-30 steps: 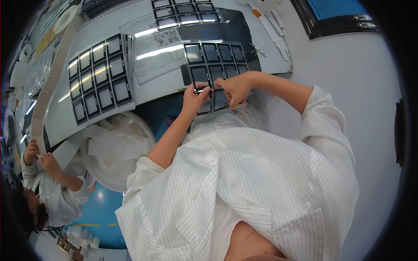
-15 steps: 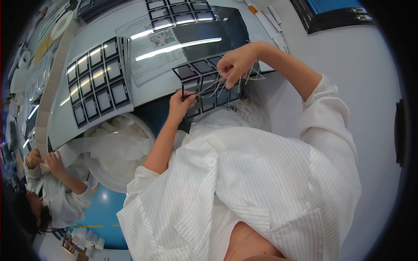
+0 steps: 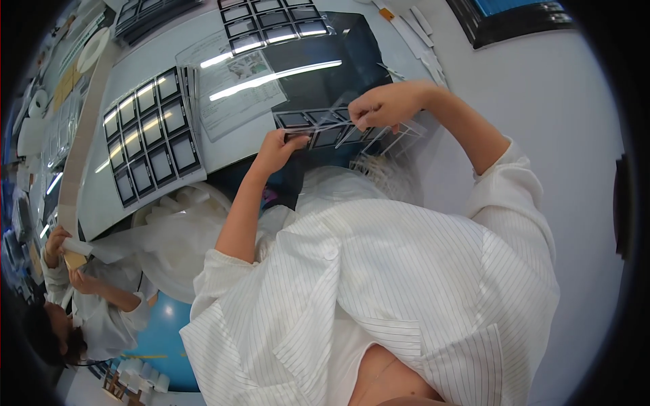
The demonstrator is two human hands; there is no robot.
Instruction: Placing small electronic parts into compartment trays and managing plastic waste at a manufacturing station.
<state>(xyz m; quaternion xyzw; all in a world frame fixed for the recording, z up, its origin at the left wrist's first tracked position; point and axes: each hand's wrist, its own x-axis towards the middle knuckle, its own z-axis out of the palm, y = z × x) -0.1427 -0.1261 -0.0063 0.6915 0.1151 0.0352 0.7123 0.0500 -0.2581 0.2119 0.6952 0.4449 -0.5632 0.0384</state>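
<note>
At the table's front edge, my left hand (image 3: 276, 150) pinches the near left edge of a sheet of black-framed panes (image 3: 323, 137). The sheet is seen at a shallow slant. Above its right part, my right hand (image 3: 387, 108) is closed, with thin pale strips (image 3: 406, 140) trailing from its fingers. One such strip runs leftward across the sheet toward my left hand. My right fingertips are partly hidden. Below the sheet, a heap of similar strips (image 3: 382, 169) lies by a clear plastic bag.
A stack of black-framed sheets (image 3: 150, 135) lies on the table's left, with another sheet (image 3: 274, 21) at the back. Between them is a printed page (image 3: 233, 101). At lower left stands a bin of white film (image 3: 179, 237). Beyond it, a co-worker's hands (image 3: 80, 281) hold a small tan piece.
The sheet has tipped to a flatter slant, away from my body. My left hand has moved slightly up, and my right hand has shifted right and down with the strips.
</note>
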